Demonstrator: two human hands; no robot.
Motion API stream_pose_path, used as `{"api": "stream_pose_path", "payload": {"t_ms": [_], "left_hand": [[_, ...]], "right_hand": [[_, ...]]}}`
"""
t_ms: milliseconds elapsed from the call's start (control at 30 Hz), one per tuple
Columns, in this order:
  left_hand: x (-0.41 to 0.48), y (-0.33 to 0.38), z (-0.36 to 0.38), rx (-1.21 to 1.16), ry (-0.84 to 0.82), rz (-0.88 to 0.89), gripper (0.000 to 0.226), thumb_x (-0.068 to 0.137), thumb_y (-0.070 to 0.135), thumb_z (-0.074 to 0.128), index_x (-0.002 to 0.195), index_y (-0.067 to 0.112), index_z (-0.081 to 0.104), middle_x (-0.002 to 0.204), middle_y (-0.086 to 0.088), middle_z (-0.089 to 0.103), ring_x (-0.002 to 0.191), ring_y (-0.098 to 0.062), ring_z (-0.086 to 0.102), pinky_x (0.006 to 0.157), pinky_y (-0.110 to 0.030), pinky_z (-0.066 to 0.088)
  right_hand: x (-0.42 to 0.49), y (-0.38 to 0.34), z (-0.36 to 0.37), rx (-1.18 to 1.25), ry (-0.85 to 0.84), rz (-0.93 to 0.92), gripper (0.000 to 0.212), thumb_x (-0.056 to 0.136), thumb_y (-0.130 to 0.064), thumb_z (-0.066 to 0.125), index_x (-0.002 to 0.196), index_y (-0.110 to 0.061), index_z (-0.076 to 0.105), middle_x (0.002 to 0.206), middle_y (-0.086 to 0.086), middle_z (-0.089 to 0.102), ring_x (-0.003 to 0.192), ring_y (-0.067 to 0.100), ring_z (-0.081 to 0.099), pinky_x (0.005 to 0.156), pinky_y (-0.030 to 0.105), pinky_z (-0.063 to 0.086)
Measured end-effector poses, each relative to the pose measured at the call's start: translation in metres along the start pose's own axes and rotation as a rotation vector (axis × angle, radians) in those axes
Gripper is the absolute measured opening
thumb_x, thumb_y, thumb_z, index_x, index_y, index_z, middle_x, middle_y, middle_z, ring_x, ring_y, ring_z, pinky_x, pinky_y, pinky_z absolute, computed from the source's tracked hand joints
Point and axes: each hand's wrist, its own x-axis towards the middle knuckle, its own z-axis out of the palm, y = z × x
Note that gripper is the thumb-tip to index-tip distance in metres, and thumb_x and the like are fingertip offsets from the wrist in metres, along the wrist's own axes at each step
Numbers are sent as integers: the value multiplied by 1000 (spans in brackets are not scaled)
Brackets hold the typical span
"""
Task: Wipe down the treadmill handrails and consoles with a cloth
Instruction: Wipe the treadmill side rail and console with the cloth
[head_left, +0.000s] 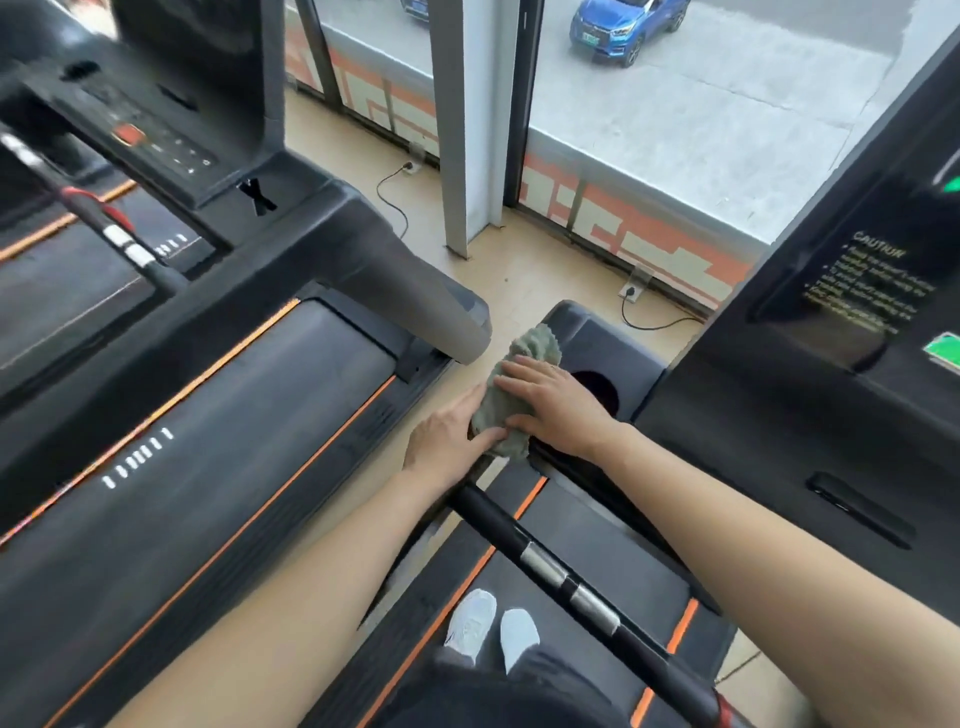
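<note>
A grey-green cloth (519, 379) lies bunched on the left arm of the treadmill console (613, 343), beside a round cup holder (597, 387). My right hand (553, 402) presses flat on top of the cloth. My left hand (449, 434) touches the cloth's left edge, thumb against it. A black handrail bar (550, 566) with silver sensor bands runs from under my left wrist toward the lower right. The console face (852, 322) with a caution label rises at the right.
A second treadmill (208, 415) with orange belt lines and its own console (156, 140) stands at the left. My white shoes (488, 629) rest on the belt below. Power cords and floor sockets (631, 291) lie by the window ahead.
</note>
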Motion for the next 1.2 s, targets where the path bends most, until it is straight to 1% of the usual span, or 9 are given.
{"api": "stream_pose_path", "payload": {"t_ms": [133,233,300,467,633,800,900,1000,1200], "left_hand": [[-27,-4,1,35,50,-107,76,84,54,71,153,38,41,144,7,59,127,-23,59,99,-36,49],[-44,-1,1,88,122,-166,76,82,52,74,150,35,46,137,5,64,122,-23,61,98,-36,49],[-58,0,2,121,183,-206,74,81,52,76,147,34,50,133,6,66,119,-21,63,97,-36,48],[-90,-5,11,218,297,-285,68,79,55,78,139,28,61,133,9,67,118,-19,64,95,-38,49],[-122,-11,16,305,400,-345,63,75,52,82,130,25,68,125,8,70,112,-19,66,89,-39,49],[-145,-13,15,316,457,-414,62,71,51,85,125,25,69,119,7,70,107,-19,66,86,-40,50],[-164,-22,14,334,482,-442,64,67,50,88,124,26,70,117,7,71,105,-20,67,84,-39,49],[-185,-32,13,350,501,-478,65,65,51,89,123,26,70,115,8,70,101,-19,67,81,-38,49],[-231,-59,13,361,536,-541,67,63,55,88,123,30,71,118,13,69,105,-15,65,86,-37,46]], "right_hand": [[6,-5,2,-106,-39,-162,75,86,-52,71,152,-32,42,159,-4,37,152,22,22,122,43,14],[13,-15,5,-161,-47,-234,76,81,-57,73,149,-34,45,153,-8,45,149,30,24,120,47,13],[15,-22,11,-180,-62,-279,78,79,-61,73,147,-35,46,150,-9,48,147,34,26,120,48,16],[14,-36,20,-184,-27,-334,91,73,-64,77,150,-28,42,157,4,38,135,27,44,115,38,29],[14,-55,28,-162,-60,-399,82,76,-64,73,145,-26,49,140,-3,56,132,27,45,114,40,30],[6,-78,41,-159,-40,-420,88,70,-62,79,143,-23,51,141,5,55,133,33,45,116,46,30],[2,-97,50,-177,-59,-444,86,70,-62,78,141,-22,52,134,3,59,129,30,48,114,43,29],[-1,-118,59,-170,-70,-472,83,69,-62,79,138,-23,55,130,2,61,124,30,52,112,44,31],[-9,-162,83,-178,-78,-520,80,66,-62,79,133,-24,57,122,-1,64,113,28,57,106,43,37]]}}
